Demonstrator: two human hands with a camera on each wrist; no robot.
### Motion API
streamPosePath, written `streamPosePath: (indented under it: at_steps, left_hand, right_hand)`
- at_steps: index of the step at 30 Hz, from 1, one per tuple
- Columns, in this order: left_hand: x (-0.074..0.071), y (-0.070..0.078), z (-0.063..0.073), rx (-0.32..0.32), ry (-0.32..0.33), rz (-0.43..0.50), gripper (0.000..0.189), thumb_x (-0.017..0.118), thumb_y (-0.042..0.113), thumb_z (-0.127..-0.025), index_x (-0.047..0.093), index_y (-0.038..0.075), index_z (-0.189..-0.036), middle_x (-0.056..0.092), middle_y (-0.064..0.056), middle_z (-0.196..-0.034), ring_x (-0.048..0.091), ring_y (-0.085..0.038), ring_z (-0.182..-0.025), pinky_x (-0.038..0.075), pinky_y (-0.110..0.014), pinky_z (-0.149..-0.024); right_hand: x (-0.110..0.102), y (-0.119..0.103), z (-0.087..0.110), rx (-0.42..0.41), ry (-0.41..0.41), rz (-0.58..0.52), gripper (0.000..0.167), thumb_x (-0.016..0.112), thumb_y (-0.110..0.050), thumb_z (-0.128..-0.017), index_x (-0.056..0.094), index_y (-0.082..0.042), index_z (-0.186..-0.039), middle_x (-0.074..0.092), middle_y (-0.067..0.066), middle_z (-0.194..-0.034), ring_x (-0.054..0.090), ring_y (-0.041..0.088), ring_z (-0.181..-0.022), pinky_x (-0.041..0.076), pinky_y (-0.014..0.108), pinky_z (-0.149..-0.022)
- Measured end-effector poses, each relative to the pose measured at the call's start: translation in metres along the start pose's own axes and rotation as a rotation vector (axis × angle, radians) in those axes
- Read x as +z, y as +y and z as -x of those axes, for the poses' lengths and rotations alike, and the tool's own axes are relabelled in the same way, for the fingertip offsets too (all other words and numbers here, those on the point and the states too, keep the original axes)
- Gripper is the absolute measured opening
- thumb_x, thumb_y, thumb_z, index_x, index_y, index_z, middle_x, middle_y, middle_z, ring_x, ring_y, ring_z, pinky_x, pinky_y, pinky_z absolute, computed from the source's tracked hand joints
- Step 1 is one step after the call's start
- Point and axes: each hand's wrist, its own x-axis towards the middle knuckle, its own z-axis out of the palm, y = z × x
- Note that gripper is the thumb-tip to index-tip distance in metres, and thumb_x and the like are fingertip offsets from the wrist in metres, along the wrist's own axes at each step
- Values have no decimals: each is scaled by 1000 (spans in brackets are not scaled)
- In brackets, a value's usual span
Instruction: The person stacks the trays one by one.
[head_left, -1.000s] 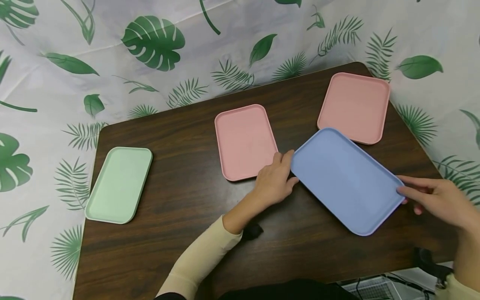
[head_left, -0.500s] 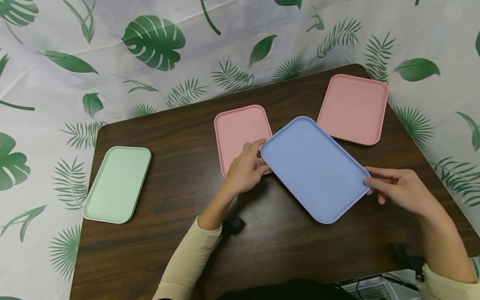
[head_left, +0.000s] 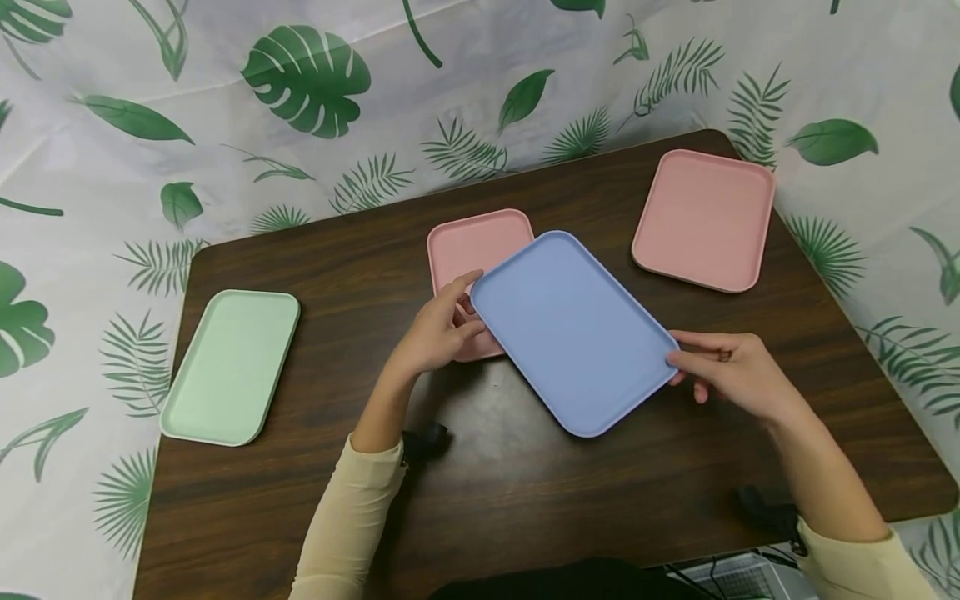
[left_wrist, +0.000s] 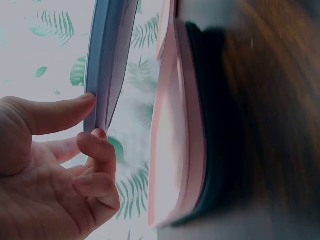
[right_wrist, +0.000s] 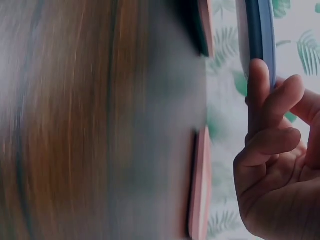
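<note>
A blue rectangular tray (head_left: 573, 333) is held up off the table between both hands, lying diagonally in the head view. My left hand (head_left: 438, 329) pinches its left corner; in the left wrist view the thumb is on one face and fingertips (left_wrist: 99, 135) on the other. At the opposite corner, my right hand (head_left: 738, 371) grips the rim between thumb and fingers, some of them under the tray in the right wrist view. Beneath the tray's left part sits a pink tray (head_left: 476, 242), partly covered in the head view; the left wrist view shows a gap between the two.
Another pink tray (head_left: 705, 221) lies at the table's back right corner. A pale green tray (head_left: 231, 367) lies near the left edge. The dark wooden table (head_left: 360, 267) backs onto a leaf-patterned curtain (head_left: 442, 108). A light-coloured object with cables (head_left: 738, 579) shows below the front edge.
Both hands have carried the blue tray leftward, away from the back right pink tray and over part of the middle pink one. The other trays stay put.
</note>
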Motion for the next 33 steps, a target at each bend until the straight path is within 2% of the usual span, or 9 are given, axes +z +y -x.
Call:
streamPosePath:
  at_steps: [9, 16, 23, 33]
  left_hand:
    - [-31, -18, -2, -22, -60, 133, 64, 61, 2, -95, 32, 4, -152, 49, -17, -104, 51, -27, -81, 42, -33, -69]
    - [-51, -33, -9, -54, -47, 137, 61, 56, 0, -97, 32, 6, -152, 48, -19, -105, 49, -29, -81, 40, -34, -69]
    - [-64, -45, -17, -80, -41, 176, 60, 51, -2, -97, 31, 6, -153, 48, -20, -104, 47, -25, -77, 39, -32, -66]
    - [-79, -55, -33, -153, -64, 215, 59, 45, -2, -99, 27, 7, -155, 45, -20, -102, 47, -36, -79, 41, -44, -74]
  right_hand:
    - [33, -11, -13, 3, -22, -87, 51, 70, -19, -92, 56, 7, -133, 72, 9, -73, 58, 14, -46, 38, 27, -41]
    - [58, -17, -23, -2, -12, -160, 53, 72, -22, -91, 56, 4, -135, 73, 8, -75, 60, 12, -47, 37, 24, -40]
    - [77, -23, -31, 7, 8, -187, 54, 74, -25, -90, 58, -1, -135, 73, 7, -76, 62, 13, -49, 40, 23, -41]
    - [102, -27, -40, -10, 7, -207, 55, 72, -21, -91, 54, 2, -137, 74, 11, -81, 65, 13, -52, 45, 23, -43]
